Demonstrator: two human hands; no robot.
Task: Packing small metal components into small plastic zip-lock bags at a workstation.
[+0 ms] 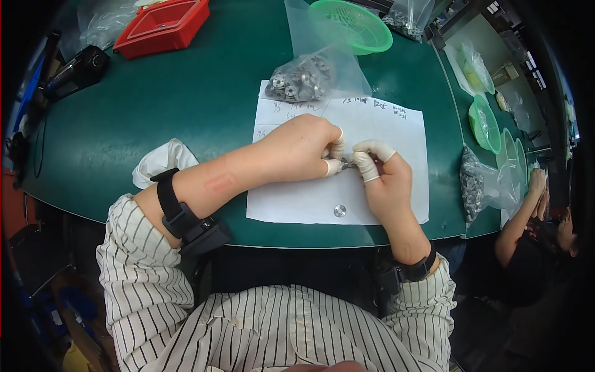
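Observation:
Above a white sheet of paper [282,201], my left hand [304,149] and my right hand [392,180] meet fingertip to fingertip. White finger cots cover several fingertips. Both hands are closed in a pinch on a small dark metal part [347,164], mostly hidden by the fingers. A round silver metal disc with small holes [339,211] lies on the paper, just below the hands. Beyond my left hand, a clear plastic bag [300,77] full of similar round metal parts rests over the paper's far edge. Handwriting runs along the top of the sheet.
A green plastic basket [365,28] stands at the far side of the green table [217,93]. At far left are a red tray [162,28] and a black device [80,69]. A white cloth [162,160] lies by my left forearm. Another parts bag [473,186] and a person's arm [517,223] are at right.

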